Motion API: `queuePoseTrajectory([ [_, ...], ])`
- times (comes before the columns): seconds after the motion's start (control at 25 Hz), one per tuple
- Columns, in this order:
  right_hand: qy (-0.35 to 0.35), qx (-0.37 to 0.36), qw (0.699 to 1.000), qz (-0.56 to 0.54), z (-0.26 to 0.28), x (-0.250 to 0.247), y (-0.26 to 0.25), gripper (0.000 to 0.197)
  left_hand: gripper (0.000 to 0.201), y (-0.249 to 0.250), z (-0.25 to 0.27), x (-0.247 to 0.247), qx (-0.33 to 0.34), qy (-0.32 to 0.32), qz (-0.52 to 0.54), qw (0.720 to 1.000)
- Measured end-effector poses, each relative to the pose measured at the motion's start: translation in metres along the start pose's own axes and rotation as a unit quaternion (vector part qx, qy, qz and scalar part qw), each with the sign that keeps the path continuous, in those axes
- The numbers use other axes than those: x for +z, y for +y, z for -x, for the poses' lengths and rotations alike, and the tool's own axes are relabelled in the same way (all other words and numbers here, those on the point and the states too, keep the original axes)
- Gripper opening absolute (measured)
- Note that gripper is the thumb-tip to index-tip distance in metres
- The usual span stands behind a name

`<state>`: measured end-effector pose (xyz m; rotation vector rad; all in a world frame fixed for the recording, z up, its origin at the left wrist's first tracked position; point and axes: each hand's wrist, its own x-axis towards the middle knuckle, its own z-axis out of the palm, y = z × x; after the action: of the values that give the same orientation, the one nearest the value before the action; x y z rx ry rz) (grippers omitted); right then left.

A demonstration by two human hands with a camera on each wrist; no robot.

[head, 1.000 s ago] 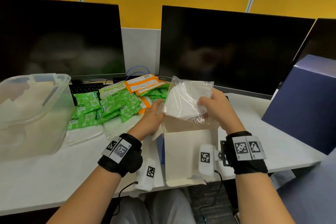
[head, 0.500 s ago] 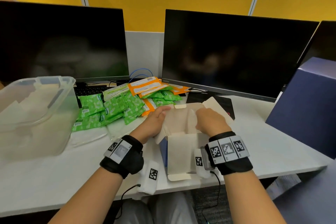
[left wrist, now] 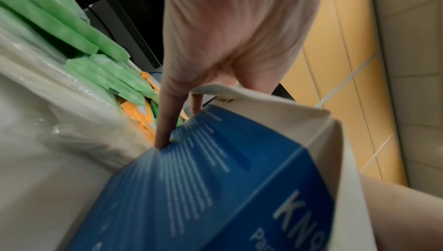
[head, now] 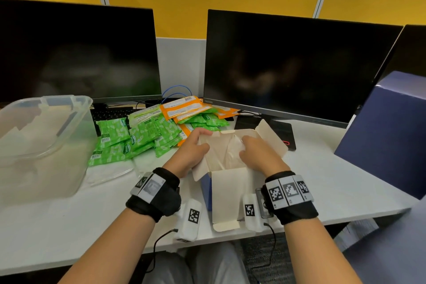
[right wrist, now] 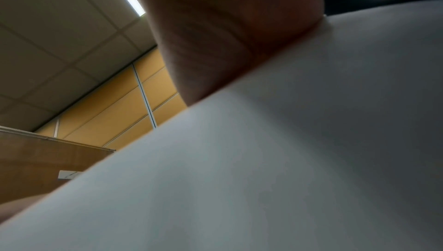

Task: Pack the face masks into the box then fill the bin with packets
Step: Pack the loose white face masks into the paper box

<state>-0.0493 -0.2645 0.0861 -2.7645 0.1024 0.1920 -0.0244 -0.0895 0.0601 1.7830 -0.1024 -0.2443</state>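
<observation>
An open box (head: 228, 191), blue outside and cream inside, stands at the table's front edge with its flaps up. My left hand (head: 191, 152) pinches its left flap, thumb on the top edge; in the left wrist view the fingers (left wrist: 167, 118) lie against the blue side (left wrist: 215, 179). My right hand (head: 260, 154) reaches down into the box, fingers curled on a clear-wrapped white face mask packet (head: 230, 152) that sits mostly inside. The right wrist view shows only my palm (right wrist: 227, 37) over a box flap (right wrist: 287, 160). The clear plastic bin (head: 76, 101) stands at the left.
A heap of green packets (head: 138, 136) and orange packets (head: 184, 108) lies between bin and box. More clear-wrapped masks (head: 110, 170) lie flat in front of it. Two dark monitors (head: 288, 64) stand behind. A big dark blue box (head: 387, 136) blocks the right side.
My right hand has brought the mask packet from above the box down into it. The left hand has stayed on the left flap.
</observation>
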Motion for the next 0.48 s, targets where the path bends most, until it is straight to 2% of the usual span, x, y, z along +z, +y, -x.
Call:
queuePoseTrajectory([
  [0.08,-0.033,-0.006,0.999,-0.003,0.003,-0.002,-0.009,0.031,0.029,-0.006,0.001,0.001,0.022,0.000,-0.014,1.000],
  [0.2,-0.134,-0.066,0.981,-0.121,0.012,-0.001,-0.038,0.048,0.025,-0.013,0.003,0.003,0.054,-0.009,-0.023,0.998],
  [0.36,-0.139,-0.086,0.976,-0.144,0.009,0.009,-0.052,0.061,0.034,-0.022,-0.001,-0.003,0.080,-0.004,-0.008,0.997],
  [0.48,-0.134,-0.071,0.978,-0.142,0.002,0.016,-0.052,0.065,0.036,-0.032,-0.012,-0.008,0.097,0.073,0.027,0.992],
])
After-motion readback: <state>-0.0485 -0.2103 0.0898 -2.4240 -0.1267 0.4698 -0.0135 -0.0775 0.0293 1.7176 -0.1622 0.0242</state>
